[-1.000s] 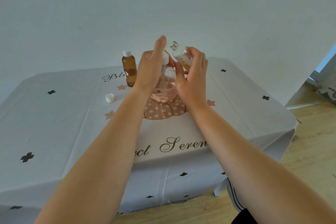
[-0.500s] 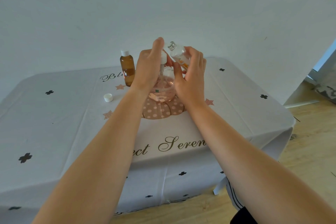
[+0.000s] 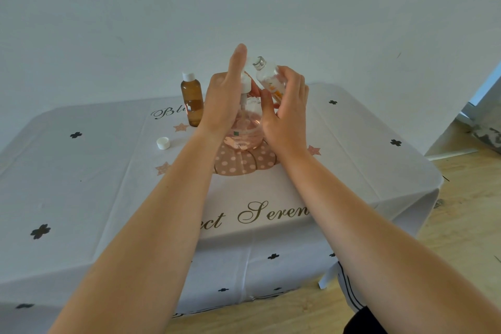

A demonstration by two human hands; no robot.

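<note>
Counting three bottles here: one pink pump bottle (image 3: 248, 130) in the middle, one amber bottle (image 3: 192, 102) far left, one small clear bottle (image 3: 268, 76) right. Plus one loose white cap (image 3: 163, 143).

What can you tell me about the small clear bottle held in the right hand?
The small clear bottle looks like see-through plastic or glass, with orange print on its side and a silvery top end. The right hand grips its lower body with fingers curled round it, hiding the base. It is held in the air, tilted, silvery end uppermost and leaning leftward in the picture, close beside the white pump head of the pink dispenser bottle. Its contents cannot be made out.
</note>
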